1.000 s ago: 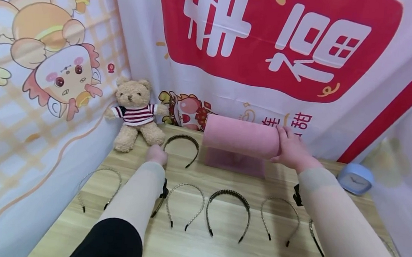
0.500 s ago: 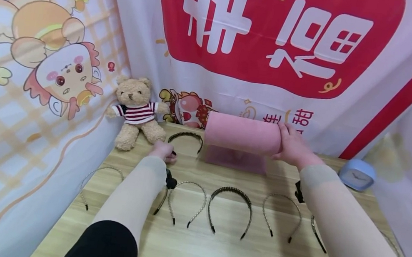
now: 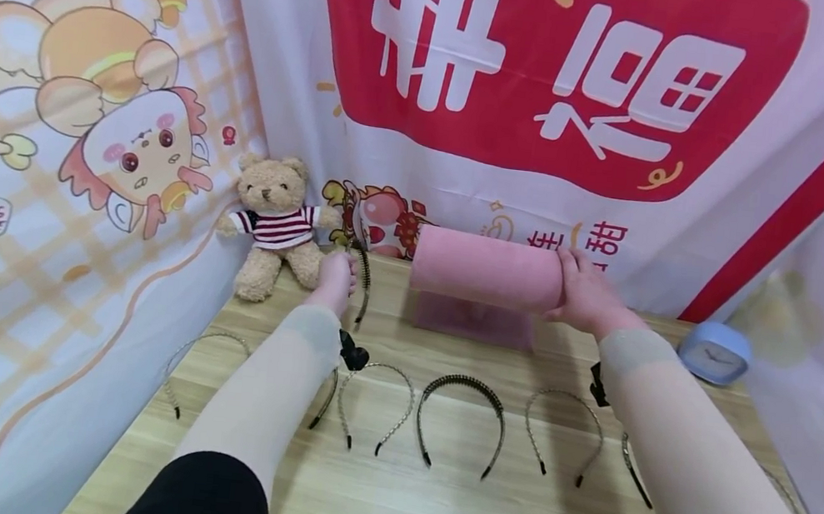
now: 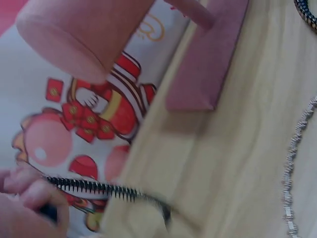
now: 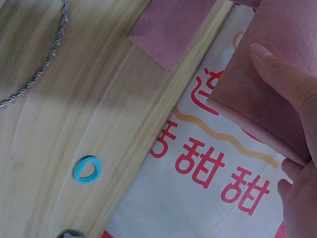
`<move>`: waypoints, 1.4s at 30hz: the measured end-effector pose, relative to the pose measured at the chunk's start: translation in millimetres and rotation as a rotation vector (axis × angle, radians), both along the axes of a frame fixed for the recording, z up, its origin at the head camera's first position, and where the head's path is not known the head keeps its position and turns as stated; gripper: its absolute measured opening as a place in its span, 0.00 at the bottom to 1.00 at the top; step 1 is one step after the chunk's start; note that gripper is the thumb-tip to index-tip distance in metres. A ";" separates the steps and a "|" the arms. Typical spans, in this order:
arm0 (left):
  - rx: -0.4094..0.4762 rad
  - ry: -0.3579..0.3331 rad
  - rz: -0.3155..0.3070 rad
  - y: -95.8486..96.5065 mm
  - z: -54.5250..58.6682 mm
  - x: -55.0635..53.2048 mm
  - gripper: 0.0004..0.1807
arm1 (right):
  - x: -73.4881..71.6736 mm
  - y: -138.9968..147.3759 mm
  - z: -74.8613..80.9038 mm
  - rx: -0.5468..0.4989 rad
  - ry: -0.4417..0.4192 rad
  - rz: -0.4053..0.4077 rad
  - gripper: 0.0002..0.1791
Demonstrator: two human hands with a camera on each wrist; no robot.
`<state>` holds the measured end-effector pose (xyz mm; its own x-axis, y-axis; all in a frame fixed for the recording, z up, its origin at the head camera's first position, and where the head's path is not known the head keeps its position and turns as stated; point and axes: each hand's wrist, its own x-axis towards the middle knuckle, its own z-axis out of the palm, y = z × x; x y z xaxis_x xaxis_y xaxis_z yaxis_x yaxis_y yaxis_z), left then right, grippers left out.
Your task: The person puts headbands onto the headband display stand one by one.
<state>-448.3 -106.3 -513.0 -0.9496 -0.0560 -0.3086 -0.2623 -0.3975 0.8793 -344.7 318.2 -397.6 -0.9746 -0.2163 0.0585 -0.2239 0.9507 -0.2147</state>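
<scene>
My left hand (image 3: 336, 281) grips a dark toothed headband (image 3: 364, 281) beside the teddy bear. In the left wrist view the same headband (image 4: 94, 187) runs out from the curled fingers, slightly blurred, its tip pointing away over the table. To its right stands a pink padded headband holder (image 3: 486, 266), a horizontal roll on a flat base. The right hand (image 3: 588, 299) holds the roll's right end. In the right wrist view the thumb of that hand (image 5: 302, 94) lies on the roll (image 5: 247, 84), with other fingers at its end.
Several headbands lie in a row nearer the front, among them a dark one (image 3: 464, 384) and a pale one (image 3: 565, 397). The teddy bear (image 3: 277, 230) sits back left. A blue clock (image 3: 714, 353) stands right. A teal ring (image 5: 87, 169) lies on the table.
My left hand has raised the dark headband from the table and turned it, so that it now appears nearly edge-on. The right hand stays on the pink roll.
</scene>
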 end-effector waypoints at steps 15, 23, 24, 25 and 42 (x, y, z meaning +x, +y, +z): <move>-0.111 0.144 0.068 34.0 81.1 67.7 0.16 | 3.9 3.5 1.7 0.001 -0.011 -0.001 0.67; -0.130 0.203 0.014 44.5 83.5 78.8 0.13 | 4.2 1.9 0.6 -0.011 -0.018 -0.020 0.67; -0.133 0.206 0.016 46.0 83.9 79.4 0.14 | 4.5 1.9 0.5 -0.010 -0.015 -0.019 0.67; -0.139 0.201 0.017 47.3 84.5 80.5 0.14 | 4.7 1.6 0.4 -0.009 -0.014 -0.017 0.67; -0.159 0.188 -0.027 52.8 86.3 77.5 0.20 | 2.2 1.8 -2.0 -0.009 0.004 -0.014 0.67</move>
<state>-370.8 -53.6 -426.8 -0.9913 -0.0637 -0.1153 -0.0964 -0.2453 0.9647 -342.5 320.0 -399.5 -0.9773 -0.2017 0.0644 -0.2111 0.9519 -0.2222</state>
